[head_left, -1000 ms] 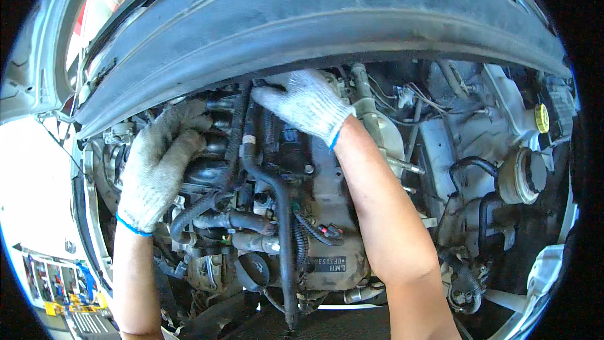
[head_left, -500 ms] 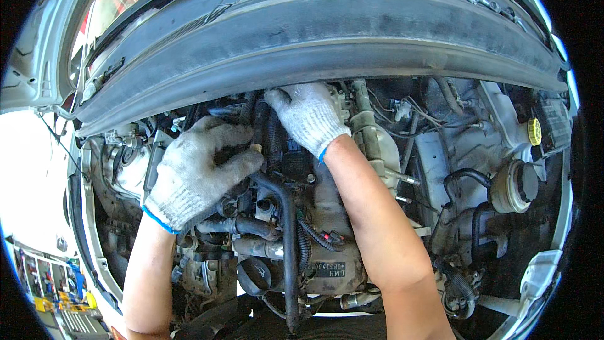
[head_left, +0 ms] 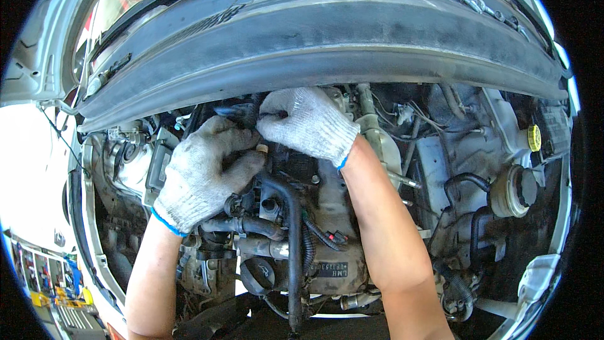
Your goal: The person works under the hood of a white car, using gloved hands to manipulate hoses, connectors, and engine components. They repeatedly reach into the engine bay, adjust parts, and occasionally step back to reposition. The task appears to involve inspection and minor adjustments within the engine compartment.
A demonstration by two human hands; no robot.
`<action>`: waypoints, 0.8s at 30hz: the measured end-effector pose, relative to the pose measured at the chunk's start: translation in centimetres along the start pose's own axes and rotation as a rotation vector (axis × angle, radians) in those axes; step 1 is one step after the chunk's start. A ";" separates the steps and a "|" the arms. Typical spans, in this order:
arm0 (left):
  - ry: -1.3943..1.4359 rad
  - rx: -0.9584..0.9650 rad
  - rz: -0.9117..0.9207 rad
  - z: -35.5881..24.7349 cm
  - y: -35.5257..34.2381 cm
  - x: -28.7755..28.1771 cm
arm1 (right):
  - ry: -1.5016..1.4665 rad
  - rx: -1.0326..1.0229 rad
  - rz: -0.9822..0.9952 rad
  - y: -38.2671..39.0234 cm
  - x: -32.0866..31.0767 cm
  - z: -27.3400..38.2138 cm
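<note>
My left hand [head_left: 198, 176], in a knit grey-white glove with blue cuff, is curled over the upper part of a black rubber hose [head_left: 292, 214], its thumb against the hose beside a pale band. My right hand [head_left: 305, 123], in a similar glove, is closed just right of those fingertips, below the overhanging cowl [head_left: 340, 63]; what its fingers grip is hidden. Around both hands are hoses, corrugated wire sleeves and engine parts. The hose runs down past a black oil cap [head_left: 256, 274] on the engine.
At the right are a round reservoir [head_left: 513, 192], a yellow cap [head_left: 534, 138] and pipes. Small metal parts [head_left: 487, 9] lie on the cowl. The raised bonnet's hinge [head_left: 50, 88] is at upper left. Beyond the car, at lower left, stands shelving with tools [head_left: 60, 286].
My left hand has moved right from the intake runners onto the hose. My right hand's fingers have curled more tightly beside it. The view has shifted, so the cowl sits lower in the picture.
</note>
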State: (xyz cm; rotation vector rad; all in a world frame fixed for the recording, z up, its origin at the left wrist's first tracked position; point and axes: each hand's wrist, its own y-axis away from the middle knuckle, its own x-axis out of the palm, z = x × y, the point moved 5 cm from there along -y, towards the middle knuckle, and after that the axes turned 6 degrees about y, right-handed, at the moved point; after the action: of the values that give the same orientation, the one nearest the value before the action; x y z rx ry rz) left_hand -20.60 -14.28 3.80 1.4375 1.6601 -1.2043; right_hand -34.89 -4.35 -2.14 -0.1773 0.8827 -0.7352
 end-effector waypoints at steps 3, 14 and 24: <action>0.163 -0.100 -0.241 2.4 0.3 0.2 | -0.078 -0.003 0.032 0.0 -0.1 -0.3; 0.527 -0.261 -0.528 4.9 1.3 -0.6 | -0.135 0.138 0.032 -0.2 0.8 0.2; 0.082 -0.061 -0.448 2.8 1.0 -0.8 | 0.108 -0.001 -0.022 0.2 0.6 2.6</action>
State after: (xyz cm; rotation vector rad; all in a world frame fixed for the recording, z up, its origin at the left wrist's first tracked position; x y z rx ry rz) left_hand -19.77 -17.19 3.22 1.1223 2.1323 -1.3254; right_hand -32.59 -4.96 -0.96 -0.1495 0.9857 -0.7704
